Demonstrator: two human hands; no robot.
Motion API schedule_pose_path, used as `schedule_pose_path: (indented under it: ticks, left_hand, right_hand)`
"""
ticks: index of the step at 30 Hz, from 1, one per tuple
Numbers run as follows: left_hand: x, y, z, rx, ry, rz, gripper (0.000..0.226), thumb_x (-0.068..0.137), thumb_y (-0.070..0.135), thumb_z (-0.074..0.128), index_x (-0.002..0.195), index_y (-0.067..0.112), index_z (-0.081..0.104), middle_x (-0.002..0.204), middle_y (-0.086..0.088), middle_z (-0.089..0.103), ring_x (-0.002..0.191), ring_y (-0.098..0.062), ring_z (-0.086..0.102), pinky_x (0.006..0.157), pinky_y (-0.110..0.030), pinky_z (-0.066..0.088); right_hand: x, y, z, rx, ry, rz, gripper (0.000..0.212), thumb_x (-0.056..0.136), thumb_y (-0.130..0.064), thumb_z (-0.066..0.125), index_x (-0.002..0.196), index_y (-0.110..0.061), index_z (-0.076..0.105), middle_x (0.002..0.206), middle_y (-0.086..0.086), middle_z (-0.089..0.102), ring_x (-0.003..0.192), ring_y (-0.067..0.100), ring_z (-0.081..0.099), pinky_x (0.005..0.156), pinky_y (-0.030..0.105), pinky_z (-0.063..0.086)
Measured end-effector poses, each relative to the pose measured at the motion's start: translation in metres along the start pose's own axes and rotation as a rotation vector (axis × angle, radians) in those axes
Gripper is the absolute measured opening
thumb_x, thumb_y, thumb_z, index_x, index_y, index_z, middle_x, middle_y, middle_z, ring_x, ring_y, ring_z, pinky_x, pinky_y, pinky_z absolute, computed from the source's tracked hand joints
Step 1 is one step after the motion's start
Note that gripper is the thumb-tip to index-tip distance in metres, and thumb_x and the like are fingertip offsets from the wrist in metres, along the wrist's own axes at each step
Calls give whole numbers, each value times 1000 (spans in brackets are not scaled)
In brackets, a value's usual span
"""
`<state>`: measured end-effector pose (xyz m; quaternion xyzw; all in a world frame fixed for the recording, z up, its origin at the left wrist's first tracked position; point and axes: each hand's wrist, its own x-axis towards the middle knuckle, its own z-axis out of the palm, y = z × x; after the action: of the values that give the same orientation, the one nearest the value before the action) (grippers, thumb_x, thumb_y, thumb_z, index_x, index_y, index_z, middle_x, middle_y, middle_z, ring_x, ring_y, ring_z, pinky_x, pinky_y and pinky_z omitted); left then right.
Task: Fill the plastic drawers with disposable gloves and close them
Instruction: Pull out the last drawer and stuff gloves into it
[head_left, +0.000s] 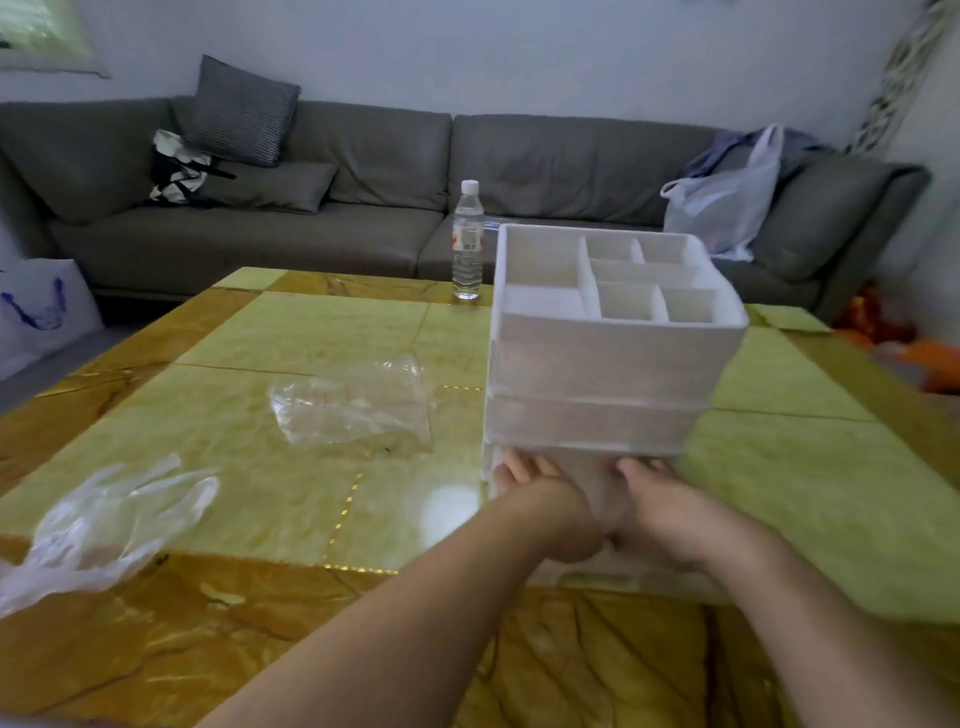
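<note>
A white plastic drawer unit (597, 374) stands on the table, with an open divided tray on top. Its two upper drawers sit flush. The bottom drawer (576, 569) is pulled out toward me, and its contents are blurred and hidden by my hands. My left hand (545, 499) and my right hand (657, 512) lie side by side inside that drawer, fingers stretched forward under the drawer above. A loose clear disposable glove (124, 514) lies on the table at the left. A clear plastic glove packet (353, 405) lies nearer the unit.
A water bottle (467, 239) stands at the table's far edge beside the unit. Behind the yellow marble table (322, 332) runs a grey sofa (363, 171) with cushions and bags. A white bag (36, 312) sits on the floor at the left.
</note>
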<state>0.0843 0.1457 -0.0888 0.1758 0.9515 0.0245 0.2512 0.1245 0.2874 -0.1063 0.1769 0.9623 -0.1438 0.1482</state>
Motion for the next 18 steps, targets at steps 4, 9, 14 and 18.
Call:
schedule_pose_path:
  ticks: [4, 9, 14, 18]
  left_hand:
    - [-3, 15, 2, -105, -4, -21, 104, 103, 42, 52, 155, -4, -25, 165, -26, -28, 155, -44, -19, 128, -45, 4]
    - [-7, 13, 6, 3, 102, 16, 82, 102, 34, 48, 158, -7, 3, 159, -25, 12, 146, -42, 17, 123, -38, 22]
    - [-25, -1, 6, -21, 221, 143, 48, 95, 23, 52, 139, 7, 42, 139, -13, 37, 127, -33, 44, 101, -39, 48]
    - [-46, -2, -4, 187, 439, 222, 34, 93, 21, 52, 126, 15, 53, 126, -8, 49, 118, -29, 49, 97, -38, 46]
  right_hand:
    - [-3, -1, -3, 129, 13, -8, 95, 64, -44, 68, 149, -12, 42, 159, 16, 37, 145, 30, 47, 116, 38, 44]
    - [-17, -5, 1, 93, 99, -35, 60, 90, -32, 69, 144, -13, 49, 154, 10, 42, 148, 26, 39, 118, 29, 35]
    - [-38, -7, -11, 55, 209, -132, 49, 91, -27, 70, 138, -18, 61, 142, 2, 59, 135, 22, 55, 109, 28, 46]
    - [-54, -7, -19, 40, 280, -73, 29, 93, -23, 68, 122, -20, 69, 122, 4, 67, 105, 23, 69, 87, 36, 60]
